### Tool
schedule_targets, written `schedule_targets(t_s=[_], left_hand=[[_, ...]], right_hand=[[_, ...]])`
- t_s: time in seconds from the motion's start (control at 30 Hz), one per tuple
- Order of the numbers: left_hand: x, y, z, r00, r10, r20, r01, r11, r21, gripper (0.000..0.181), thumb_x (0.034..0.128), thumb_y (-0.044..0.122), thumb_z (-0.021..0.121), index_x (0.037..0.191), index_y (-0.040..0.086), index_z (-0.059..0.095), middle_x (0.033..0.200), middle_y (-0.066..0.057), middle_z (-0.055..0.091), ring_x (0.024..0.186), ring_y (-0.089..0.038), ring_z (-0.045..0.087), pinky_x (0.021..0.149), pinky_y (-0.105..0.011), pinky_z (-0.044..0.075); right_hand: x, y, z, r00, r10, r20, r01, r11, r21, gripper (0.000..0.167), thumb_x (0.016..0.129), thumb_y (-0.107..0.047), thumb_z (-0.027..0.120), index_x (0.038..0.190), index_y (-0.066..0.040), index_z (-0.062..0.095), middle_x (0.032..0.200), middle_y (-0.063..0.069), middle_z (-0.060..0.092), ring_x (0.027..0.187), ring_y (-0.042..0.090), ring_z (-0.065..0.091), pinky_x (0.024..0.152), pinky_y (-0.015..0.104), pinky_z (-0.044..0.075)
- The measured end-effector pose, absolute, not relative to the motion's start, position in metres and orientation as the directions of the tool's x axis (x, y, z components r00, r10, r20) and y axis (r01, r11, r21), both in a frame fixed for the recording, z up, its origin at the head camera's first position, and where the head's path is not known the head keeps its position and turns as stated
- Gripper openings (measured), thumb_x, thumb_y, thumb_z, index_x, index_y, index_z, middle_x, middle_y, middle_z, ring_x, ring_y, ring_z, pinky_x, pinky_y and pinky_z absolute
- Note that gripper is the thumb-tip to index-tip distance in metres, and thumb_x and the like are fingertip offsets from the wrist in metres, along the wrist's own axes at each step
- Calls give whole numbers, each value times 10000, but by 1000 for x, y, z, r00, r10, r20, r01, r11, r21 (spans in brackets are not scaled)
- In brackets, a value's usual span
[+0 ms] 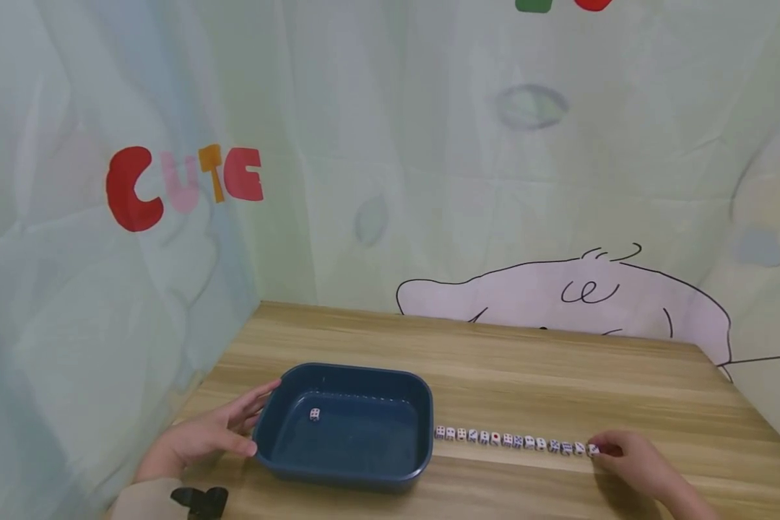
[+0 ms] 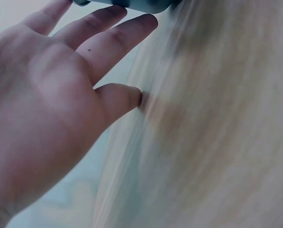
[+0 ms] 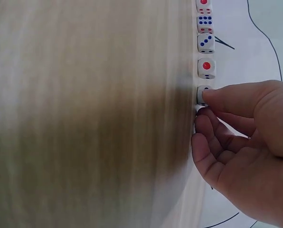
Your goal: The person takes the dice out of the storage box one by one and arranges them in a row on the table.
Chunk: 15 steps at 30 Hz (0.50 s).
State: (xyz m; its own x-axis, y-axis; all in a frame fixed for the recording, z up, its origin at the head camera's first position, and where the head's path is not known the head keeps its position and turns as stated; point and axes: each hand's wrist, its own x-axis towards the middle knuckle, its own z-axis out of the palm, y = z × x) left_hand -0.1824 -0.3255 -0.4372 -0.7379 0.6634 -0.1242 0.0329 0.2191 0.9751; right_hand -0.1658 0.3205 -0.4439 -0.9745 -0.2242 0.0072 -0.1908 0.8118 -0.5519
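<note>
A dark blue rectangular tray (image 1: 347,477) sits on the table with one white die (image 1: 315,414) lying inside, toward its left. My left hand (image 1: 214,433) rests against the tray's left side, fingers extended and spread, thumb near the front corner. From the tray's right side a row of several white dice (image 1: 496,438) with red and blue pips runs to the right. At the row's far right end, my right hand (image 1: 637,462) pinches the last die (image 3: 201,95) between thumb and fingers. That die stays at table level, partly hidden by the thumb in the right wrist view.
The wood-grain table (image 1: 494,361) meets a printed fabric backdrop (image 1: 396,144) at its back and left edges. A black object (image 1: 200,501) is on the left sleeve (image 1: 146,500) near the wrist.
</note>
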Motion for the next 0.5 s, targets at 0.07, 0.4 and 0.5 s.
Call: schedule_targets(t_s=[0.07, 0.4, 0.5], left_hand=[[-183, -325, -437, -739, 661, -130, 28, 223, 975, 986, 882, 164, 683, 1548, 116, -43, 1547, -337, -79, 1364, -604, 48, 1010, -446, 345], [-183, -326, -438, -733, 672, -102, 39, 191, 981, 964, 885, 148, 681, 1562, 182, -4, 1538, -351, -88, 1362, -603, 45, 979, -360, 381], [-182, -326, -438, -737, 666, -111, 38, 204, 978, 970, 884, 147, 683, 1560, 166, -13, 1541, -348, -79, 1364, -601, 54, 993, -398, 370]], right_hand=[[-165, 320, -444, -973, -232, 14, -202, 814, -545, 216, 824, -47, 685, 1005, 71, 679, 910, 67, 684, 771, 0, 564, 691, 235, 494], [-176, 288, -403, -980, -186, 64, -190, 808, -558, 375, 890, -120, 670, 1178, 111, 604, 983, 95, 665, 848, 170, 607, 692, 259, 499], [-180, 264, -385, -969, -223, 106, -243, 791, -562, 358, 901, -152, 665, 1178, 71, 624, 967, 58, 669, 844, 147, 607, 712, 272, 503]])
